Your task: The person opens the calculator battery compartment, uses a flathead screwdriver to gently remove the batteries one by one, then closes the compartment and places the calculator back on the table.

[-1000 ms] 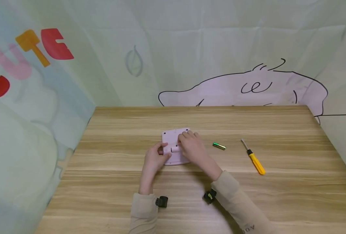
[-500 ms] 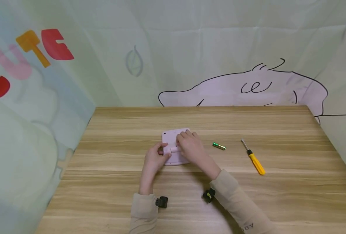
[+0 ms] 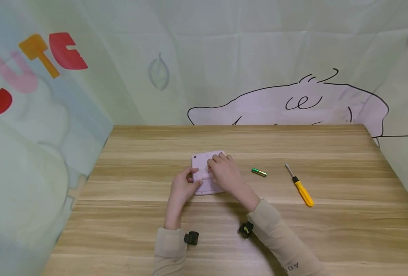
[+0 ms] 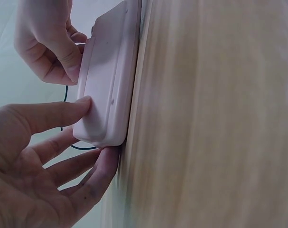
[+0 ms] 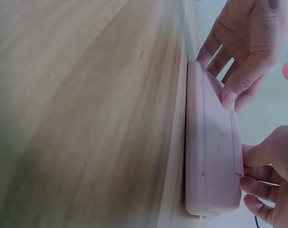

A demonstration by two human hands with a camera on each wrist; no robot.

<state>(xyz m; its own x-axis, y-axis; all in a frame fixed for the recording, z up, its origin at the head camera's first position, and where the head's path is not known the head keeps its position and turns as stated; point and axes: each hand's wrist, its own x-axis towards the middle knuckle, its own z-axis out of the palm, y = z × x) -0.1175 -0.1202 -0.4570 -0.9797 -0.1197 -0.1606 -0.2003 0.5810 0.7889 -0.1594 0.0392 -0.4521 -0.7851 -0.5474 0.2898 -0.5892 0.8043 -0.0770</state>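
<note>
A flat pink device (image 3: 209, 187) lies on the wooden table with small dark feet at its far corners. My left hand (image 3: 183, 186) grips its left edge; in the left wrist view the thumb (image 4: 82, 108) presses on top and fingers curl below the edge. Across its middle runs a raised strip with a pink battery cover (image 3: 206, 176). My right hand (image 3: 226, 174) bends over this cover, thumb (image 5: 250, 154) and fingertips pinching at its end, partly hidden by the hand. Whatever lies under the cover is out of sight.
A green and gold battery (image 3: 259, 172) lies right of the device. Further right is a screwdriver (image 3: 303, 191) with a yellow handle, its tip pointing away. Printed cloth (image 3: 204, 69) hangs behind the table (image 3: 138, 245). Each wrist wears a small black camera (image 3: 191, 238).
My right hand has shifted slightly left with the battery cover, and the dark gap at the cover's left end has closed. My left hand, the battery and the screwdriver stay in place.
</note>
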